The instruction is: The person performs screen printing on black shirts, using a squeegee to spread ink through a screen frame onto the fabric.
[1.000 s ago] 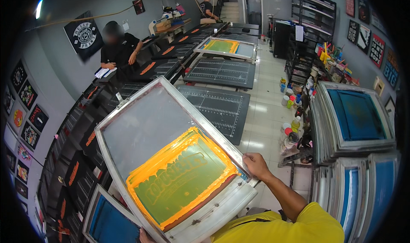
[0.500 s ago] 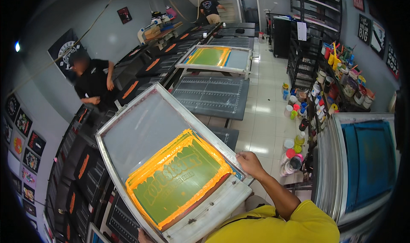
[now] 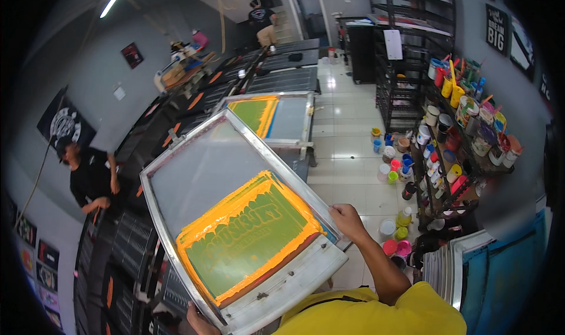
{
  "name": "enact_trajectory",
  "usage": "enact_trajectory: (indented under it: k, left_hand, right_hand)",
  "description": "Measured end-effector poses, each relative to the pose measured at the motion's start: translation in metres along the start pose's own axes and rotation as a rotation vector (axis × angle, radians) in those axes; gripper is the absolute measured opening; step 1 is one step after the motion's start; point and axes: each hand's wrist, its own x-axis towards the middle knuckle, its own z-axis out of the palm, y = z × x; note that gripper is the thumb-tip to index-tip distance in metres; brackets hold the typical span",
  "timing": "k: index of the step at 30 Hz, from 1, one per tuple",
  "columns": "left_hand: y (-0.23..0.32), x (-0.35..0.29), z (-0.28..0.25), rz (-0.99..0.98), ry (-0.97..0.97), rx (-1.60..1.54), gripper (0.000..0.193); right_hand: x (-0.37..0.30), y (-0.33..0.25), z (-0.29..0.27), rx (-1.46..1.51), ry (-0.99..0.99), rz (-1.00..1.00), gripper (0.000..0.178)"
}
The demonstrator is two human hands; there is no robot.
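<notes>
Screen, smeared with orange ink, is held aslant before a yellow shirt; the right hand pinches its right edge, the left hand, partly hidden, clasps its lower-left edge.

"What are we holding?"
"A silvery metal screen frame, raised by its two near corners, slanted with its far end toward the left."
"And our mesh?"
"Pale grey toward the far edge; nearer us, a green panel with lettering, bordered by thick orange ink."
"Evenly?"
"No, we see it broadest along the panel's far side, scalloped beside the letters."
</notes>
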Motion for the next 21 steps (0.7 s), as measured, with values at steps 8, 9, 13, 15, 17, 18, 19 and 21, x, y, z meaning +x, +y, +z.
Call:
enact_trajectory:
  k: [8,9,13,15,17,18,19,21]
  left_hand:
    - [-0.033,0.105,0.155,0.010,-0.146,0.031,0.045]
    - [-0.035,0.120,0.177,-0.015,-0.186,0.022,0.046]
    - [-0.045,0.173,0.251,0.043,-0.109,0.073,0.046]
    - [-0.039,0.187,0.296,0.044,-0.140,0.112,0.044]
    - [-0.048,0.205,0.326,0.086,-0.118,0.125,0.043]
    - [-0.051,0.211,0.339,0.080,-0.135,0.130,0.043]
    - [-0.050,0.213,0.361,0.076,-0.149,0.129,0.042]
    - [-0.049,0.214,0.407,0.058,-0.154,0.111,0.041]
  right_hand:
    - [0.139,0.014,-0.049,0.014,0.145,0.033,0.033]
    - [0.157,0.017,-0.054,0.021,0.164,0.026,0.033]
    - [0.224,0.023,-0.077,0.019,0.236,-0.003,0.031]
    - [0.260,0.029,-0.090,0.021,0.248,0.005,0.031]
    - [0.290,0.038,-0.101,0.040,0.239,0.027,0.030]
    - [0.304,0.043,-0.105,0.058,0.235,0.048,0.030]
    - [0.321,0.046,-0.110,0.074,0.229,0.061,0.030]
    - [0.360,0.058,-0.122,0.087,0.221,0.058,0.030]
